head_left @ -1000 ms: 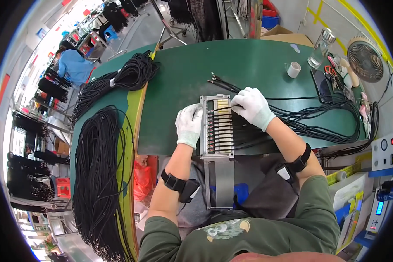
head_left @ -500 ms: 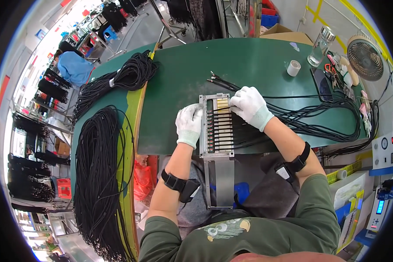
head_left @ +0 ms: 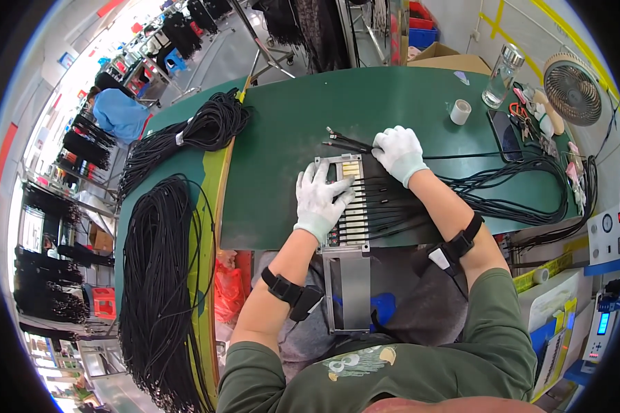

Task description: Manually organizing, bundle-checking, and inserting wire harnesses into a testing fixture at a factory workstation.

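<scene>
A long metal slotted fixture (head_left: 362,246) stands at the table's near edge, with several black cables lying side by side in its slots and running out to the right. Across its upper middle lies my white-gloved left hand (head_left: 318,197), fingers spread over the slots and hiding part of them. Some pale slots (head_left: 351,167) at the far end show no cable. Beyond the fixture's far right corner, my gloved right hand (head_left: 398,151) has its fingers curled on loose black cables (head_left: 346,142), whose connector ends stick out to its left.
Coiled black cables (head_left: 517,186) spread to the right. Large black bundles (head_left: 160,275) lie left of a yellow-green strip (head_left: 217,186). A tape roll (head_left: 460,111), glass bottle (head_left: 503,77), phone (head_left: 505,136) and fan (head_left: 572,89) stand at the far right.
My left hand has moved right from the fixture's left edge onto its slots, its fingers spreading. The right hand has left the fixture and moved away to the loose cable ends.
</scene>
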A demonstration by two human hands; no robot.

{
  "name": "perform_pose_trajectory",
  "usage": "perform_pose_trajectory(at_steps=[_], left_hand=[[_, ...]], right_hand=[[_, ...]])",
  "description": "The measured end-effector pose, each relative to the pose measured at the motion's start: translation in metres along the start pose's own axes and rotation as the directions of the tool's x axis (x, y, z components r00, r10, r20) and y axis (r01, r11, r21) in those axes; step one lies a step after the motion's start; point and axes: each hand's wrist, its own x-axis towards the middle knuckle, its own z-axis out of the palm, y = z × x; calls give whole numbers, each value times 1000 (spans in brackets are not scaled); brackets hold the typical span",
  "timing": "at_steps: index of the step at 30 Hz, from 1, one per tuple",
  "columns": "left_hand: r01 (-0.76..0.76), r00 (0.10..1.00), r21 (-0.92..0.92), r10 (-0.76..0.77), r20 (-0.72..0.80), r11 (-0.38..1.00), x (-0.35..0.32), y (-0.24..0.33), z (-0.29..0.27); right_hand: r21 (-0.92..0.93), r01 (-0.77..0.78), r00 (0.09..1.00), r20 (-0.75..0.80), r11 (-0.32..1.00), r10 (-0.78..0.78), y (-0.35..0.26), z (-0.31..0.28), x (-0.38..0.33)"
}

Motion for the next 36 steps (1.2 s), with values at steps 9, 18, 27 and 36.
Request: perform_pose_trajectory(at_steps=[9, 18, 27, 36], left_hand=[[234, 907, -591, -392, -153, 772, 6, -29, 11], [-133, 951, -539, -47, -307, 831, 10, -15, -8], [245, 893, -936, -434, 117, 253, 9, -19, 3], [157, 939, -168, -200, -280, 973, 3, -35, -6]], right_hand=[[490, 21, 999, 21, 872, -36, 11, -28, -10], [715, 185, 976, -56, 674, -209, -47, -28, -18], [294, 368, 924, -217, 882, -313, -42, -43, -19], [403, 191, 978, -3, 895, -208, -27, -27, -19]])
